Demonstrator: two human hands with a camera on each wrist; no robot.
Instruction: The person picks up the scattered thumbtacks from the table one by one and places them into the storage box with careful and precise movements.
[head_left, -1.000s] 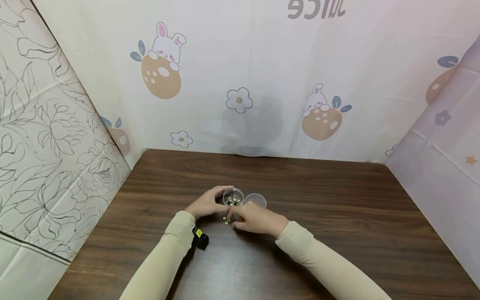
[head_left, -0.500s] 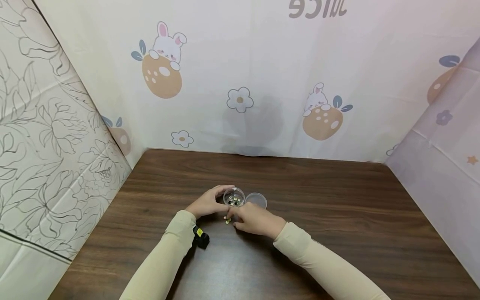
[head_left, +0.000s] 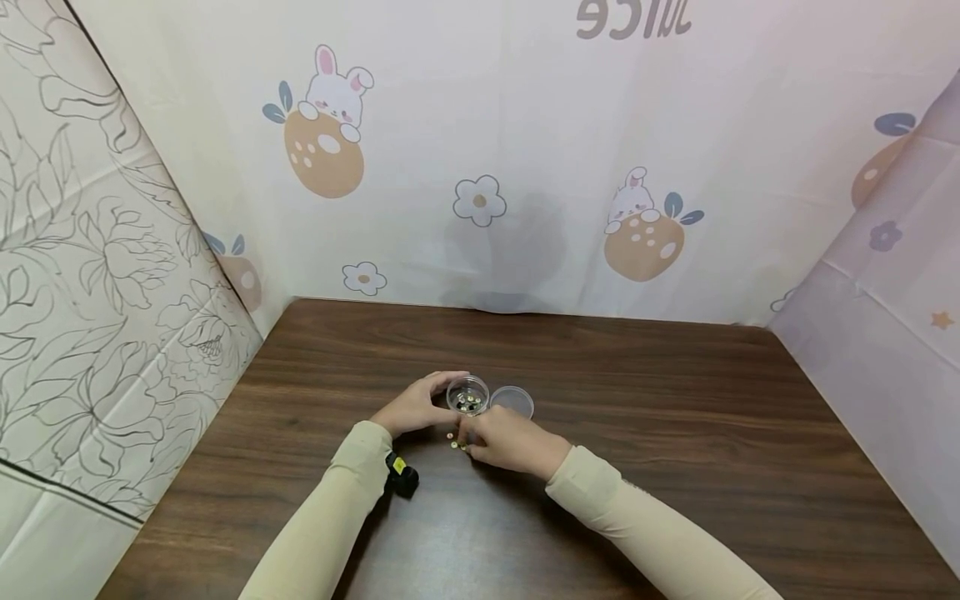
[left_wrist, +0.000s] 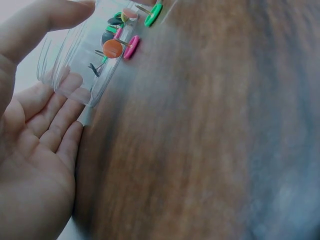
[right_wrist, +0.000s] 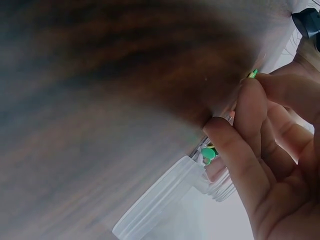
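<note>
My left hand (head_left: 412, 408) holds a small clear round plastic container (head_left: 467, 395), thumb on one side and fingers on the other. Thumbtacks with orange, black and green flat heads lie inside it; an orange thumbtack (left_wrist: 112, 48) shows through the wall. My right hand (head_left: 513, 439) is just in front of the container. Its thumb and index finger pinch a green thumbtack (right_wrist: 253, 73) close over the table. Beside those fingertips are a few loose thumbtacks, among them a pink thumbtack (left_wrist: 131, 47) and another green thumbtack (left_wrist: 153, 15).
A clear round lid (head_left: 513, 402) lies right of the container, partly behind my right hand. A black wrist camera with a yellow label (head_left: 402, 475) sits at the left cuff. The dark wooden table (head_left: 637, 392) meets patterned cloth walls (head_left: 555, 125) at its back and sides.
My right fingertips close on one thumbtack, which has shifted slightly right and toward me, apart from the other loose ones. The left hand and container stay in place.
</note>
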